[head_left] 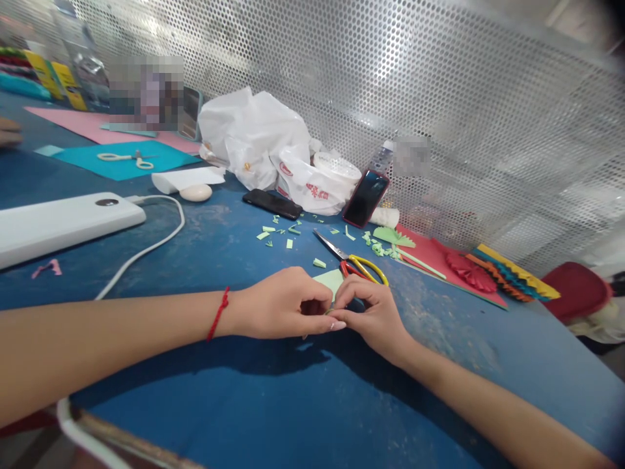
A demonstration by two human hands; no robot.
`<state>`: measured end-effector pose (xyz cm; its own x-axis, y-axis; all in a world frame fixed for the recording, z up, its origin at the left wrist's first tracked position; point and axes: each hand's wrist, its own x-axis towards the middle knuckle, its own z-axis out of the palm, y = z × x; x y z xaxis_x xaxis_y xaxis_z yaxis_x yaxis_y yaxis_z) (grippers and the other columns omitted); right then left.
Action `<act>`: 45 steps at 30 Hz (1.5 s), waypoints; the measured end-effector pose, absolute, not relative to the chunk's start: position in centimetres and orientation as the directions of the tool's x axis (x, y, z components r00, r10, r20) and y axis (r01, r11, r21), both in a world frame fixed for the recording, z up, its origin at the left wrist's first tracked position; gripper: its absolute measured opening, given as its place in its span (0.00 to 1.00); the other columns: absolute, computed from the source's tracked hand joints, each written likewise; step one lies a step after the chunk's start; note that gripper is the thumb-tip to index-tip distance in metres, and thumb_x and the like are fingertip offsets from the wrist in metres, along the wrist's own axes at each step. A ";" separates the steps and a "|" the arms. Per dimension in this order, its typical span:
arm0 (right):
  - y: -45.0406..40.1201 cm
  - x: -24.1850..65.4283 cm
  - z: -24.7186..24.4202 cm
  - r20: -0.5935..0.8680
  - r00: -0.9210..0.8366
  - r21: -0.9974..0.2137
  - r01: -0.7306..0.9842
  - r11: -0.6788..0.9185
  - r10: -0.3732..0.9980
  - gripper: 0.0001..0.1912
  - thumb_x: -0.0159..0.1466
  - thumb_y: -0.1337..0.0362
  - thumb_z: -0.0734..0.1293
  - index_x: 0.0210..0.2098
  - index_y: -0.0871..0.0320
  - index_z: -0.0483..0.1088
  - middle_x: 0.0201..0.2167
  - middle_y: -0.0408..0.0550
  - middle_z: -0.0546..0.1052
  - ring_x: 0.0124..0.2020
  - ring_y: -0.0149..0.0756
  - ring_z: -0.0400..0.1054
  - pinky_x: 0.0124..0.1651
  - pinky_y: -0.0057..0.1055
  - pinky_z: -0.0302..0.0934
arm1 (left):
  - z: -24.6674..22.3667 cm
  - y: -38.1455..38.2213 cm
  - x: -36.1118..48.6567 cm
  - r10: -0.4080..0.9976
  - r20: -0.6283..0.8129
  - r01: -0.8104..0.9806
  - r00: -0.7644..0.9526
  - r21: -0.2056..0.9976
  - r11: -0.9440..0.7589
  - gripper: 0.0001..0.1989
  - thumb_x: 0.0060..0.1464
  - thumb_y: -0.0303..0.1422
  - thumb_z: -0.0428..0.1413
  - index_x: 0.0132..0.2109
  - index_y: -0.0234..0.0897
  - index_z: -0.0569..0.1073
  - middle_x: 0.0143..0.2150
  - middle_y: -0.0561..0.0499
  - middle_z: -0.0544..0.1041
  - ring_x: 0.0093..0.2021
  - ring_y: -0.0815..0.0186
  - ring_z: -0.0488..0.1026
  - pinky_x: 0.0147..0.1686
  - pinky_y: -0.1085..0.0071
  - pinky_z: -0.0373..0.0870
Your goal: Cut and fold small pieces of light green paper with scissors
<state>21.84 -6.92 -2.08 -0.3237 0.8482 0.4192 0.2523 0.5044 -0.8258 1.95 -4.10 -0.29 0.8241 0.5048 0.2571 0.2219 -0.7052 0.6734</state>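
My left hand (279, 305), with a red cord at the wrist, meets my right hand (375, 316) just above the blue table. Both are closed in a pinch on a small green paper strip (330, 311), mostly hidden by the fingertips. Just beyond them a pale green paper sheet (329, 283) lies partly covered by the hands. Scissors (370, 268) with red and yellow handles rest behind my right hand, blades pointing away to the left. Several green paper scraps (290, 243) are scattered past the scissors.
A white power bank (63, 225) with a cable lies left. Behind are a black phone (272, 203), a propped phone (366, 197) and white plastic bags (254, 140). White scissors (127, 156) lie on blue paper. Folded paper fans (471, 272) sit right. Another person's hand (10, 132) shows far left.
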 end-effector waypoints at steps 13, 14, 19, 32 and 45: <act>-6.8 21.9 -2.1 0.360 -0.344 -0.834 0.298 0.465 0.867 0.15 0.56 0.58 0.75 0.21 0.59 0.71 0.21 0.42 0.71 0.24 0.28 0.61 0.27 0.27 0.55 | -0.5 -3.6 2.0 0.527 0.106 0.168 0.843 0.879 -0.445 0.21 0.63 0.42 0.51 0.27 0.31 0.71 0.20 0.49 0.76 0.22 0.70 0.74 0.24 0.80 0.67; -6.8 21.9 -2.1 0.381 -0.339 -0.820 0.306 0.483 0.861 0.15 0.57 0.58 0.75 0.21 0.59 0.71 0.21 0.42 0.71 0.24 0.28 0.61 0.27 0.27 0.55 | -0.5 -3.6 2.0 0.525 0.096 0.164 0.846 0.889 -0.427 0.20 0.63 0.42 0.51 0.28 0.31 0.71 0.21 0.49 0.76 0.23 0.70 0.74 0.24 0.80 0.67; -7.1 22.0 -2.0 0.456 -0.302 -0.778 0.322 0.540 0.837 0.16 0.56 0.62 0.75 0.19 0.59 0.68 0.19 0.41 0.70 0.23 0.27 0.61 0.26 0.25 0.56 | -0.5 -3.6 2.2 0.506 0.071 0.109 0.859 0.942 -0.317 0.19 0.63 0.42 0.51 0.30 0.31 0.70 0.23 0.49 0.75 0.24 0.69 0.74 0.27 0.77 0.70; -7.0 22.1 -2.1 0.425 -0.342 -0.809 0.272 0.521 0.838 0.15 0.53 0.60 0.77 0.22 0.59 0.69 0.20 0.38 0.68 0.22 0.26 0.59 0.25 0.23 0.56 | -0.6 -3.2 2.2 0.517 0.099 0.048 0.850 0.964 -0.263 0.13 0.62 0.34 0.54 0.31 0.31 0.70 0.24 0.51 0.74 0.26 0.72 0.72 0.29 0.78 0.69; -7.4 22.3 -2.2 0.526 -0.564 -0.616 0.263 0.743 0.636 0.15 0.63 0.57 0.70 0.25 0.60 0.70 0.22 0.43 0.71 0.24 0.29 0.64 0.28 0.25 0.57 | -0.4 -3.4 2.0 0.456 0.017 0.011 0.890 0.998 -0.058 0.14 0.61 0.36 0.56 0.29 0.31 0.69 0.24 0.54 0.72 0.22 0.74 0.69 0.26 0.78 0.69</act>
<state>22.31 -7.39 -2.16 -0.5639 0.6364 0.5263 0.2635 0.7426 -0.6157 2.04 -3.38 -0.44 0.8901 0.4555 0.0165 0.0114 -0.0585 0.9982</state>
